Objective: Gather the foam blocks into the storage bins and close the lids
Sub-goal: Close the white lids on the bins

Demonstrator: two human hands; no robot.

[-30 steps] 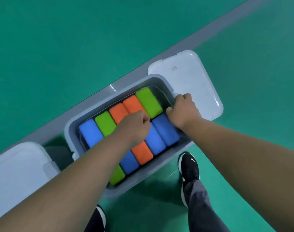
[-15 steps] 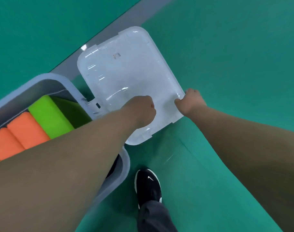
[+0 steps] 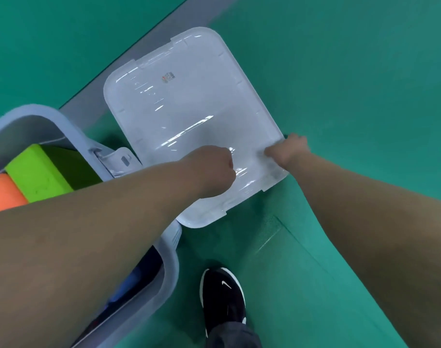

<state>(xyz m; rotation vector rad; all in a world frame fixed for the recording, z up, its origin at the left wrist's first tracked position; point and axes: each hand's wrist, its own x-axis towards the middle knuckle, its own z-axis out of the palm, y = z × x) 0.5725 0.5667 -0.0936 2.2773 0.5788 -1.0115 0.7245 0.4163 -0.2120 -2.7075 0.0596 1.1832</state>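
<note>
With our right hand (image 3: pixel 287 150) we are clamping fingers on the lid (image 3: pixel 189 109) at its 3 o'clock edge. Our left hand (image 3: pixel 214 169) is curling above it, and we cannot tell its grip. The lid is lying over green floor (image 3: pixel 340 71), with a grey stripe (image 3: pixel 149 33) at 11 o'clock and the bin (image 3: pixel 170 267) of foam blocks (image 3: pixel 36 172) at 9.

Green floor (image 3: pixel 365 71) was seen pretty much everywhere, cut diagonally by a grey stripe (image 3: pixel 151 43). A black sneaker (image 3: pixel 223 297) with a white logo was planted on it, dark trouser cuff (image 3: pixel 233 339) above.
</note>
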